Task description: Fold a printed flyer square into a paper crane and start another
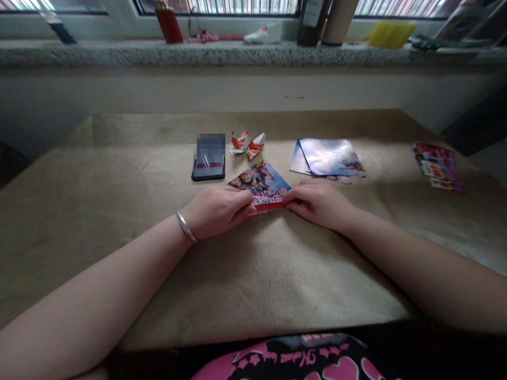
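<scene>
A colourful printed paper square (pixel 262 186) lies folded on the tan table cover (pixel 119 211) in the middle. My left hand (pixel 216 211), with a silver bangle on its wrist, pinches the paper's near left edge, fingers curled. My right hand (pixel 319 203) presses on the paper's right corner with its fingers closed together. Both hands touch the same sheet, and its near edge is partly hidden under my fingers.
A black phone (pixel 209 162) lies just beyond the paper. A folded orange-and-white paper figure (pixel 248 143) sits beside it. Blue printed sheets (pixel 328 158) are stacked to the right, and a pink booklet (pixel 438 164) lies farther right. A window sill (pixel 237 53) holds bottles.
</scene>
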Tool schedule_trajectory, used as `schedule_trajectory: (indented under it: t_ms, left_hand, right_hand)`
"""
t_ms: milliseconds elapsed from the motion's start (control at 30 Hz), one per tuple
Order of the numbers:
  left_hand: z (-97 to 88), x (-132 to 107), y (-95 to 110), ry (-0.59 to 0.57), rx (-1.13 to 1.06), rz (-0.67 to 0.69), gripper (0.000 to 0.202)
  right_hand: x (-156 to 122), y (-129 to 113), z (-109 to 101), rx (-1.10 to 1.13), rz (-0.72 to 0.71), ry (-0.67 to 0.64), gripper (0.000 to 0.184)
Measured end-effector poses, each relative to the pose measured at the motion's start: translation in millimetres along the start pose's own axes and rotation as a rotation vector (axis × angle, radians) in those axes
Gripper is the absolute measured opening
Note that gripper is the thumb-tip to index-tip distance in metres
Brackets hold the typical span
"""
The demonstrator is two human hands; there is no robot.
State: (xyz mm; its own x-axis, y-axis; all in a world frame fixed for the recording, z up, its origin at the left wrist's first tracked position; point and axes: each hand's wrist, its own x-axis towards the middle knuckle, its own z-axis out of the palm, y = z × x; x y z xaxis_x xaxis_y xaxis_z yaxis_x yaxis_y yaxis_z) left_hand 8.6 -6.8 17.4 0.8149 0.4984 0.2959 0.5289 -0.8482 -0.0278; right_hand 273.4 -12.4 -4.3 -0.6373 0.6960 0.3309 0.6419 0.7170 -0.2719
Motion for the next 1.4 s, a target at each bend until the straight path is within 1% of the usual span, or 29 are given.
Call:
schedule_trajectory:
  t_ms: [67,100,233,267,367,467,633,800,900,1000,1067,1133,1167,1200,1300,1400]
  left_hand:
    - [0.2,-0.3,0.6,0.002,-0.021,0.015,0.035]
    - [1.1,-0.1,0.4,-0.005,-0.042,0.001,0.035]
    - [9.4,2.5,-3.6,-0.052,-0.133,-0.152,0.030]
    - [11.9,3.4,-5.0,-0.063,-0.148,-0.172,0.028]
    - [17.7,5.4,-8.2,-0.081,-0.126,-0.195,0.029]
    - [20.1,5.8,-8.4,-0.086,-0.092,-0.209,0.028]
    - [21.4,6.1,-7.5,-0.084,-0.078,-0.223,0.024]
    - [21.8,8.4,-7.9,-0.069,-0.082,-0.223,0.021]
    - [21.2,8.8,-7.2,-0.084,-0.057,-0.261,0.022]
    - [19.2,7.8,-5.9,-0.102,-0.011,-0.300,0.022]
    - [16.3,6.7,-4.5,-0.086,-0.009,-0.325,0.019]
    - [11.8,5.8,-2.0,-0.072,-0.038,-0.304,0.021]
    - [9.2,5.6,-0.2,-0.072,-0.052,-0.271,0.023]
    - [6.7,5.4,1.8,-0.100,-0.058,-0.219,0.025]
    - [2.0,5.4,7.9,-0.147,0.006,-0.172,0.032]
    - [3.5,5.3,10.8,-0.151,0.071,-0.133,0.027]
  right_hand:
    - [-0.4,0.1,0.1,0.016,-0.004,-0.004,0.016]
    - [-0.7,0.2,0.0,0.024,-0.009,-0.005,0.017]
    - [-2.1,0.6,-0.6,0.027,-0.039,-0.023,0.017]
    - [-2.3,0.3,-0.9,0.019,-0.038,-0.028,0.017]
    - [-1.8,-2.0,-1.8,-0.019,-0.030,-0.039,0.018]
    - [-0.6,-4.5,-2.1,-0.024,-0.056,-0.037,0.020]
    - [-0.3,-4.3,1.0,-0.041,-0.102,-0.019,0.023]
    - [-1.2,-4.2,5.4,-0.073,-0.097,0.010,0.027]
    - [-1.3,-4.6,6.4,-0.106,-0.104,0.009,0.029]
    - [-1.2,-3.9,7.1,-0.102,-0.098,-0.002,0.028]
    - [-1.1,-3.1,7.6,-0.101,-0.096,-0.002,0.027]
    - [-1.1,-2.5,7.9,-0.108,-0.104,-0.001,0.028]
    - [-1.0,-2.2,7.8,-0.116,-0.106,-0.002,0.029]
    - [-1.0,-1.9,7.5,-0.126,-0.102,-0.004,0.029]
    - [-1.0,-0.2,5.7,-0.147,-0.072,-0.001,0.029]
    - [-0.6,1.8,3.9,-0.130,-0.075,0.013,0.028]
